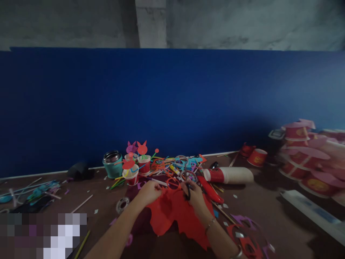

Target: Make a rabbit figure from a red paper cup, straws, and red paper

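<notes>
So, right hand (196, 198) grips scissors (188, 194) over red paper (185, 220) — left hand (149, 192) apparently pinching its edge between fingers

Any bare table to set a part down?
Best: table between the stacked cups and the white strip, a small scrap at its left. Second: between the tape roll and the turquoise scraps, broken by a stick. Crowded: behind the red paper, with paper scraps and decorated cups; far right, with pink-topped cups.

We face a plain blue partition (172, 93) behind the brown counter (265, 203), with a dim grey wall (67, 23) and paler pillar (151, 25) above.
</notes>
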A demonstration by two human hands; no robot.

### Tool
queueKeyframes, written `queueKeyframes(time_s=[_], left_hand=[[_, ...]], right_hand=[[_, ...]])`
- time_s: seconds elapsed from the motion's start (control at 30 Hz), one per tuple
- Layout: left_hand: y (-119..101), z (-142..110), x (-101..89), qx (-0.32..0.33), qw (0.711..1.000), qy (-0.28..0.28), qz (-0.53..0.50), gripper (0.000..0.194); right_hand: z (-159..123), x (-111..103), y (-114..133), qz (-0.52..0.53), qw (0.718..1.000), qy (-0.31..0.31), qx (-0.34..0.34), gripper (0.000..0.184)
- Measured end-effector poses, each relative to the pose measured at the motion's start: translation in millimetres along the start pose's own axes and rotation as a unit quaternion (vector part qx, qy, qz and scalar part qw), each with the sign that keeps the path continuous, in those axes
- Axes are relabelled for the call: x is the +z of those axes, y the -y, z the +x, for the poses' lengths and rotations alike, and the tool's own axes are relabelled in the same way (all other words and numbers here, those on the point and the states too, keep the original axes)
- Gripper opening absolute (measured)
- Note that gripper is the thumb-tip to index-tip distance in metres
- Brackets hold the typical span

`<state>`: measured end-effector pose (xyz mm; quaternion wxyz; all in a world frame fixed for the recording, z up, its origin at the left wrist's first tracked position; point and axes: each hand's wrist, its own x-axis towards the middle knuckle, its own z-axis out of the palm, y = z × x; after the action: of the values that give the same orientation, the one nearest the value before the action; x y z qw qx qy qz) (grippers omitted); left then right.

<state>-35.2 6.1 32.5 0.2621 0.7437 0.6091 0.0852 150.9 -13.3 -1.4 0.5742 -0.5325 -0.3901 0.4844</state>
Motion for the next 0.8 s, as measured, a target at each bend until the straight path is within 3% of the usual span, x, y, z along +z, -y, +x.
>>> queueKeyframes(time_s=[0.2, 0.37, 0.43, 0.57, 0.7, 0.8], left_hand=[[10.1, -17.9, 8.6, -0.009, 0.997, 0.076, -0.018, 0.019], [6.8, -33.4, 1.6, -0.024, 0.999, -0.010, 0.037, 0.018], [7.5, -42.5, -6.5, -0.026, 0.998, -0.033, 0.052, 0.019], [16.5, -71.2, -24.7, -0.018, 0.995, -0.013, 0.100, 0.017], [31.0, -105.2, -33.4, -0.007, 0.987, 0.058, 0.147, 0.031], [40.0, -122.5, -30.2, -0.007, 0.988, 0.070, 0.139, 0.025]], right_hand=[[0.4, 0.5, -4.4, -0.032, 0.999, 0.016, 0.001, 0.031], [-4.7, 0.9, -0.2, -0.078, 0.996, 0.039, -0.015, 0.029], [-7.3, -0.5, 3.9, -0.124, 0.990, 0.034, -0.054, 0.028], [-8.6, -5.0, 8.7, -0.300, 0.941, -0.003, -0.155, 0.022], [-4.9, -8.3, 4.7, -0.441, 0.881, -0.010, -0.172, 0.017], [-2.9, -8.9, 1.5, -0.488, 0.856, -0.009, -0.172, 0.016]])
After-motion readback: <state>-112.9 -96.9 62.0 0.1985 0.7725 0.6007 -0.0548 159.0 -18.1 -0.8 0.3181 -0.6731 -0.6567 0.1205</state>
